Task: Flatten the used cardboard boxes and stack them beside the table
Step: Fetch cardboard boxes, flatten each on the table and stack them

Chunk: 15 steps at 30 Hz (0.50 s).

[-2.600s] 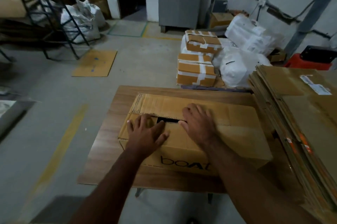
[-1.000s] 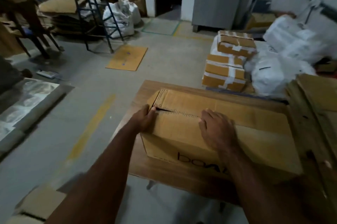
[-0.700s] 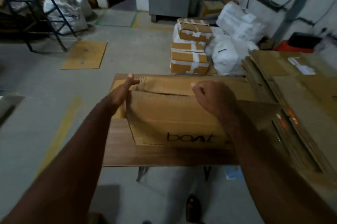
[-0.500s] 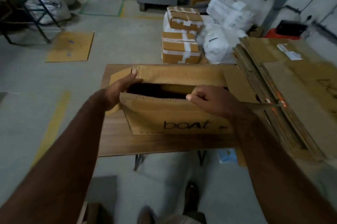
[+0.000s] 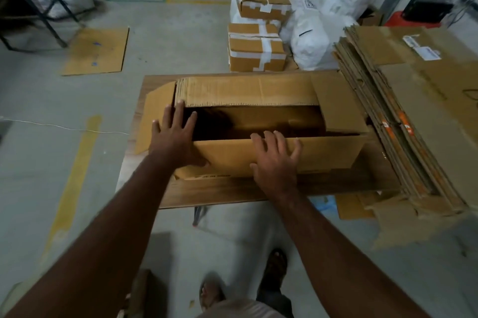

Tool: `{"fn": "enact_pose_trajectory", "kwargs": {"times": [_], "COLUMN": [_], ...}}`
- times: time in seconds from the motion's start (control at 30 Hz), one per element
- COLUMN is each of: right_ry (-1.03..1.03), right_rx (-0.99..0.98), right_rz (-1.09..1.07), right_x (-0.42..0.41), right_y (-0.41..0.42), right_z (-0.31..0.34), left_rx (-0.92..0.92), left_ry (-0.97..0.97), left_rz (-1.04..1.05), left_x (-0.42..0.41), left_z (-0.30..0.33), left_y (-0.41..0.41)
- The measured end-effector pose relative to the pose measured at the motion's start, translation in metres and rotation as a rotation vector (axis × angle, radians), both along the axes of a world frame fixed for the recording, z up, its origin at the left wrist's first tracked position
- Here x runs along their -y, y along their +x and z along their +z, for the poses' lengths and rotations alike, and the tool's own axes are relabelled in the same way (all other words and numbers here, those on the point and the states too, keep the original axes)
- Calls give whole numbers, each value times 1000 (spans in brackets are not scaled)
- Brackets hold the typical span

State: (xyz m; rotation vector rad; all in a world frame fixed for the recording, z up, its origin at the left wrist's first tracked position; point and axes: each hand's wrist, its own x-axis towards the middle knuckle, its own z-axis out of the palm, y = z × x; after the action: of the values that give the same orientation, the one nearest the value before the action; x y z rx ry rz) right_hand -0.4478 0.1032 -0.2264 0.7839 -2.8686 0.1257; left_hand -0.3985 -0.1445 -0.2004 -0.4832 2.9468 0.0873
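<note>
Since half a second ago, both hands have released their grips and flattened. Cardboard box (image 5: 258, 136) sits open on the table (image 5: 207, 192), flaps spread. Left hand (image 5: 174, 136) – fingers straight, splayed – presses its left end; right hand (image 5: 275, 159) lies flat on the near wall. Stack of flattened cardboard (image 5: 413, 110) abuts the table's right edge; bare floor (image 5: 64, 136) lies left.

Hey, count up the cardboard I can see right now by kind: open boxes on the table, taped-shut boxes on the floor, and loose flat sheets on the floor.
Open brown cardboard box on the wooden table: 1
Taped-shut brown cardboard boxes: 2
Loose flat cardboard sheet: 1
Total: 4
</note>
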Motion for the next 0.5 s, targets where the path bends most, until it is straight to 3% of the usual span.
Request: {"fn": "enact_pose_trajectory", "kwargs": {"times": [0.1, 0.17, 0.27, 0.37, 0.5], "right_ry": [-123, -170, -106, -9, 5], "right_rx": [8, 124, 296, 339, 339], "right_rz": [23, 35, -36, -151, -185], "right_x": [4, 3, -10, -29, -48], "right_y": [-12, -27, -56, -81, -107], "right_z": [9, 23, 39, 50, 67], "left_rx": [-15, -31, -18, 30, 46], "left_ry": [-35, -50, -57, 5, 16], "left_rz": [40, 63, 103, 200, 20], "left_x": [-5, -7, -14, -42, -115], "left_z": [0, -1, 5, 15, 22], "left_y": [-2, -3, -4, -13, -42]}}
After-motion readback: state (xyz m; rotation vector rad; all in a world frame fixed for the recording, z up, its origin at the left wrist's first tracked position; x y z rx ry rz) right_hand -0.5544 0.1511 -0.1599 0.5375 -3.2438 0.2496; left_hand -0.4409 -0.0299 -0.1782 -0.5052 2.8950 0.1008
